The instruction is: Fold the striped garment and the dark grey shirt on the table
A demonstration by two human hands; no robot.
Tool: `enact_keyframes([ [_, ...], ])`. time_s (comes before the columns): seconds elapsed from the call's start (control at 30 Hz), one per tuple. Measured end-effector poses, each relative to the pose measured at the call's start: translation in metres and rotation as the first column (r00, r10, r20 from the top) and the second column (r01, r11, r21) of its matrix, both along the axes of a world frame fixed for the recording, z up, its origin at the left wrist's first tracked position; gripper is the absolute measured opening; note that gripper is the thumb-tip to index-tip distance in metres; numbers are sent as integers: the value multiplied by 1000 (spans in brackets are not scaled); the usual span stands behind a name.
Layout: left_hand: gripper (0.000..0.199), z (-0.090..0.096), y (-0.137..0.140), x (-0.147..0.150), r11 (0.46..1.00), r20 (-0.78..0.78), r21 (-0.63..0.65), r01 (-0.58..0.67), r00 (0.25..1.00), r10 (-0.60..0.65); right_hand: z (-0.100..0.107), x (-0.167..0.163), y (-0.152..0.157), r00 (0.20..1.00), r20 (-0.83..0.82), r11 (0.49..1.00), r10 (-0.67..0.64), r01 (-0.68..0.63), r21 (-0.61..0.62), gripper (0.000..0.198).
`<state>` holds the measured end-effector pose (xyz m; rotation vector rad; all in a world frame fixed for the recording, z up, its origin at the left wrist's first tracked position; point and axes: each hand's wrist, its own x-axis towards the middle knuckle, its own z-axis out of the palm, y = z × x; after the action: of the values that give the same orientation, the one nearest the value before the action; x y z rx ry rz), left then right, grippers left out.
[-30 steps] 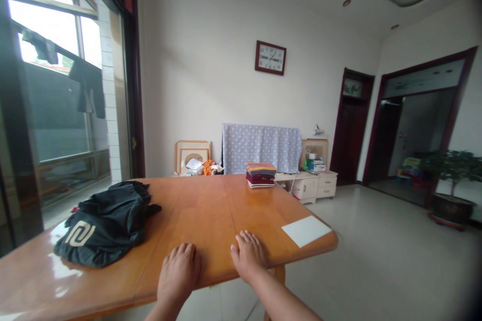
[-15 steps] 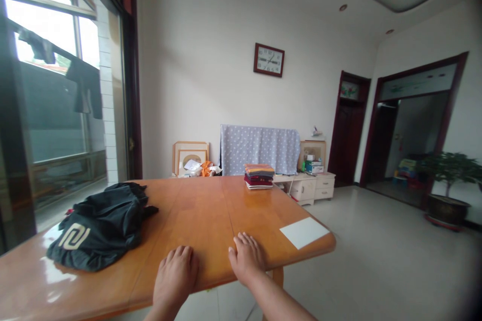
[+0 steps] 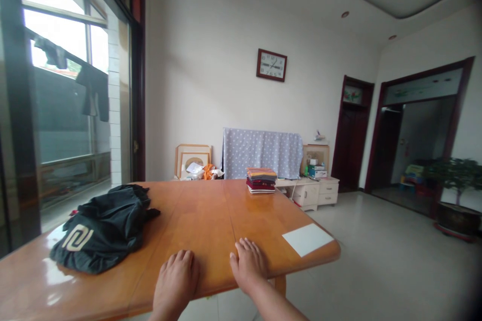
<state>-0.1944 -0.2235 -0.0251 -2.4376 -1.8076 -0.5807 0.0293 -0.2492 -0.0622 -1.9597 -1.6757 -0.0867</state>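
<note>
My left hand (image 3: 176, 277) rests palm down on the near edge of the wooden table (image 3: 199, 220), its fingers lying on the top and holding nothing. Beside it to the right, my right hand (image 3: 248, 265) also lies on the table edge with its fingers stretched forward and nothing in them. A crumpled black garment (image 3: 109, 228) with a pale printed mark lies on the left of the table. At the far end stands a stack of folded clothes (image 3: 261, 180). A white sheet (image 3: 308, 239) lies flat near the right corner.
Beyond the table are a low white cabinet (image 3: 316, 192), a screen-like shape under a dotted grey cloth (image 3: 261, 153), and leaning picture frames (image 3: 194, 155). A potted plant (image 3: 457, 210) stands on the floor at right. A window (image 3: 68, 110) is on the left.
The whole view has shifted slightly, with the scene sitting a little lower and further right. Both hands stay in place on the table edge.
</note>
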Motion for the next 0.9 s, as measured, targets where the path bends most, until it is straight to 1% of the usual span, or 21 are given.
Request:
enact_keyframes([
  [0.43,30,-7,2,-1,999,31,46,6,1000,-8,-4,0,1,1000,12,1000,4,-4,4,48],
  [0.67,31,-9,5,-2,999,54,39,10,998,-12,-6,1,3,998,65,1000,14,-14,0,49],
  [0.77,31,-5,-3,-2,1000,75,14,8,997,-9,-12,4,3,992,117,999,39,-36,-25,51],
  [0.9,26,-3,-9,-3,1000,126,-27,-15,992,19,-28,17,11,977,197,996,84,-79,-35,57],
])
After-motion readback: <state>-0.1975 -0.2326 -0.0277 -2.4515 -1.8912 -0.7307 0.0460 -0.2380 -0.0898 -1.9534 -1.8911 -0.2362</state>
